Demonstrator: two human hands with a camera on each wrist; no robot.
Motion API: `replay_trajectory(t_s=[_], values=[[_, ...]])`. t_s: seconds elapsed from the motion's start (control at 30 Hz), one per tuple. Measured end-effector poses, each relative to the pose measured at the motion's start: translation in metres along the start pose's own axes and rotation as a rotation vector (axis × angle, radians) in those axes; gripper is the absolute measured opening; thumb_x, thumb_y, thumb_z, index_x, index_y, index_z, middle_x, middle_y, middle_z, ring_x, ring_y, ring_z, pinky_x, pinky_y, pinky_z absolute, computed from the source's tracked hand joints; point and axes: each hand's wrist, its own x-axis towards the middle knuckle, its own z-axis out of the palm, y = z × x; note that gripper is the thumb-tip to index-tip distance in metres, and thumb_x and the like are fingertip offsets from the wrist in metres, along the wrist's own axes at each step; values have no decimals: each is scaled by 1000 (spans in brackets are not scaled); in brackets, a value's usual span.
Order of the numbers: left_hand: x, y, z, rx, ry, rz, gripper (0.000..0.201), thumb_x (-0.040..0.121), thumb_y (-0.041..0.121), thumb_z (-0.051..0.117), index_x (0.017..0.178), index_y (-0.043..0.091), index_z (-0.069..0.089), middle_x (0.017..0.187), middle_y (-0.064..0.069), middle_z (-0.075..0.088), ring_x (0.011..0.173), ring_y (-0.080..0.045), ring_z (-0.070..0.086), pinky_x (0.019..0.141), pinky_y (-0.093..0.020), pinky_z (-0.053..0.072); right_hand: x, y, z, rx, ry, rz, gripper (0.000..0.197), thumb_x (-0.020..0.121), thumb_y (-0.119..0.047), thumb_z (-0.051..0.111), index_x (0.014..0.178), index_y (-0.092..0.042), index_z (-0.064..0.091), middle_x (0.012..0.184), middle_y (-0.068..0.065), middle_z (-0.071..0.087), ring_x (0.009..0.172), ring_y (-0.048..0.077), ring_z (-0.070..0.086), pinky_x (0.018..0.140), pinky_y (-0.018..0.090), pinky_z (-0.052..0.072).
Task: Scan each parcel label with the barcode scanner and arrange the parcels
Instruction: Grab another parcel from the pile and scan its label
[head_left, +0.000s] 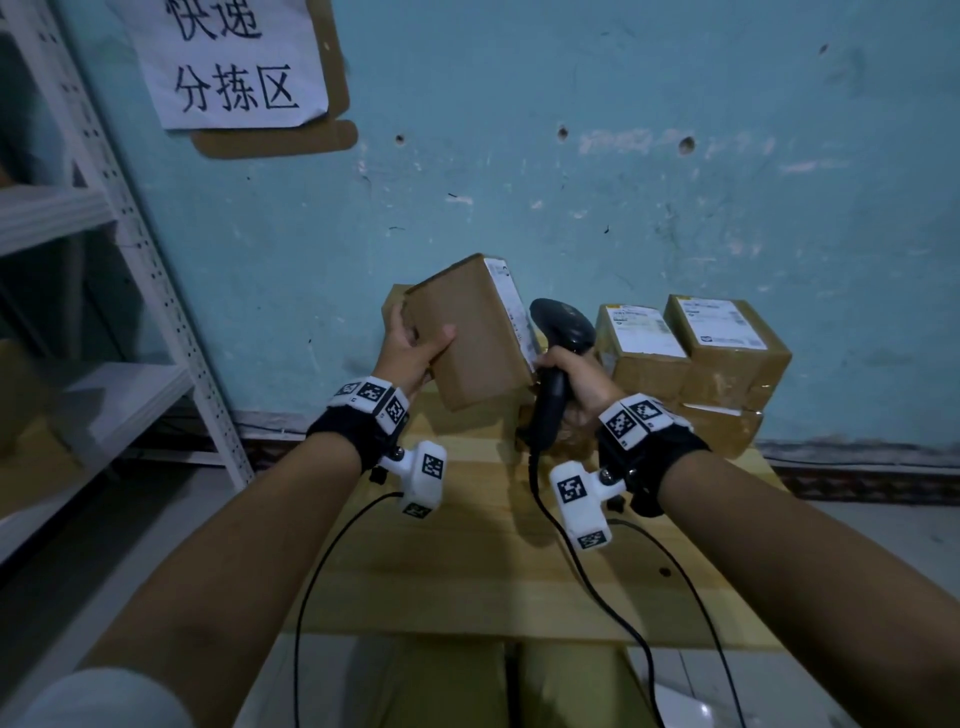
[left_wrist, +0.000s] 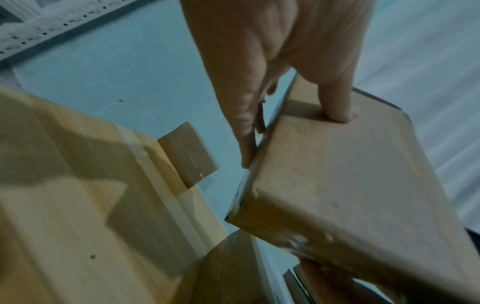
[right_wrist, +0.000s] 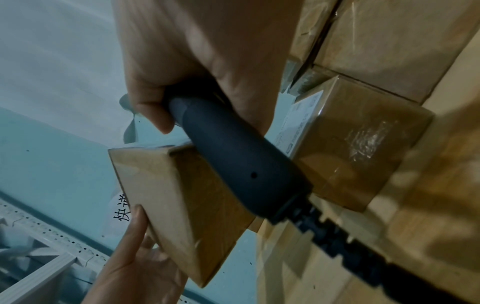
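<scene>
Left hand (head_left: 415, 348) is clamped round a tilted brown parcel (head_left: 470, 338); white label faces the scanner (head_left: 558, 343), gripped by right hand (head_left: 576, 379).

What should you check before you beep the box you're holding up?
1. Left hand grips the lifted parcel: ok.
2. Right hand grips the barcode scanner handle: ok.
3. Parcel's white label faces the scanner side: ok.
4. Scanner window aimed at the barcode: cannot tell.
5. Scanner cable hangs untangled: ok.
6. Free spot beside the stacked parcels on the wooden table: ok.
</scene>
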Motion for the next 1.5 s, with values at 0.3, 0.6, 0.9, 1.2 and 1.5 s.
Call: replay_trajectory(t_s=[0.3, 0.6, 0.9, 1.2, 1.5], values=[[-4, 2, 15, 181, -20, 23, 73, 93, 19, 53, 148, 30, 6, 150, -7, 28, 130, -26, 40, 101, -41, 43, 3, 10, 2, 39, -28, -2, 29, 87, 3, 49, 114, -6, 50, 67, 3, 65, 59, 13, 59, 55, 22, 51], [1, -4, 16, 167, 77, -81, 97, 82, 28, 68, 149, 23, -1, 150, -10, 32, 131, -29, 41, 103, -39, 40, 5, 10, 0, 87, -76, -19, 26, 88, 5, 48, 113, -2, 49, 63, 1, 72, 55, 11, 68, 57, 22, 57], [-5, -1, 14, 57, 80, -95, 101, 82, 20, 68, 146, 36, -9, 150, -9, 32, 129, -31, 43, 104, -55, 39, 5, 7, 2, 34, 1, 8, 58, 83, -12, 67, 135, -5, 41, 112, 16, 65, 79, 22, 69, 56, 30, 58], [-6, -2, 9, 17, -14, -98, 98, 83, 13, 66, 140, 52, -4, 149, 0, 33, 131, -31, 41, 93, -64, 42, 8, 6, 3, 143, -51, -21, 58, 88, -8, 59, 140, -9, 32, 112, 11, 62, 94, 23, 63, 58, 44, 60], [-6, 6, 3, 95, 82, -168, 42, 89, 48, 50, 107, 22, 22, 134, -8, 49, 115, -27, 53, 93, -56, 41, 11, 9, -4, 137, 17, -28, 52, 88, -2, 59, 134, -12, 34, 97, 10, 65, 79, 22, 67, 49, 31, 57]])
